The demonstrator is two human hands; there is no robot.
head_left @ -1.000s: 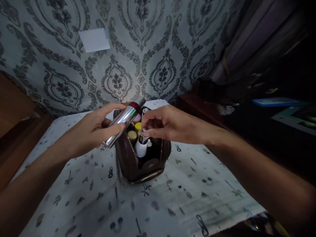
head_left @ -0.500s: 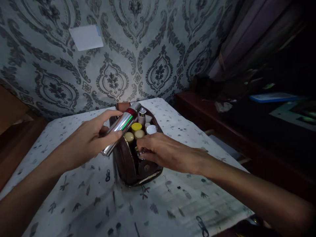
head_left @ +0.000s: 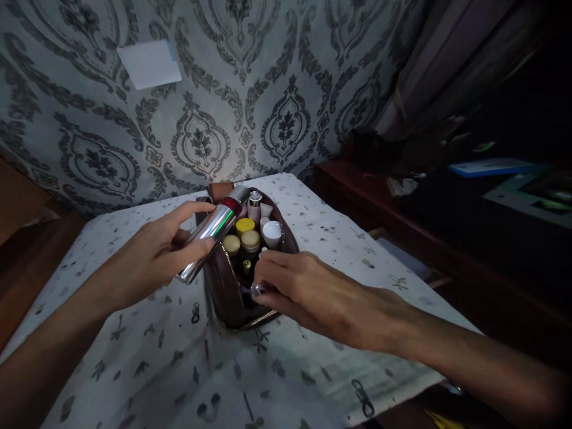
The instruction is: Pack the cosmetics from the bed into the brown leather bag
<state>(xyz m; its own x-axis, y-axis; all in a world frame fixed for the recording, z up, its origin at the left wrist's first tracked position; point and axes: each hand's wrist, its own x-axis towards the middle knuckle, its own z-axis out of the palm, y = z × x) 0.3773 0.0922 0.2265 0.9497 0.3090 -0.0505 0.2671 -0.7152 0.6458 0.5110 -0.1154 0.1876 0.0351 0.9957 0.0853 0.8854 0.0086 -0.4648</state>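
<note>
My left hand (head_left: pixel 167 247) is wrapped round a shiny silver cylinder (head_left: pixel 210 235) with a dark red band, tilted over the left side of a brown zippered cosmetic bag (head_left: pixel 218 292). The bag lies unzipped on the table. At its near end, my right hand (head_left: pixel 304 286) pinches a small clear, shiny piece (head_left: pixel 258 290); the fingers hide most of it. Inside the bag stand a yellow-lidded jar (head_left: pixel 245 226), two jars with pale gold lids (head_left: pixel 250 240), a white-lidded jar (head_left: pixel 271 232), a silver-capped bottle (head_left: pixel 254 205) and a small gold cap (head_left: pixel 246 266).
A white cloth with leaf prints (head_left: pixel 147 333) covers the table, which stands against a patterned wall (head_left: pixel 201 137). White paper (head_left: pixel 149 64) is fixed to the wall. On the right, a dark red ledge (head_left: pixel 348 190) runs beside the table, with a blue-edged flat object (head_left: pixel 491 167) beyond.
My right hand has drawn slightly back toward me, uncovering the gold cap and more of the white-lidded jar. My left hand keeps the silver cylinder, nearly unmoved. The view has shifted a little.
</note>
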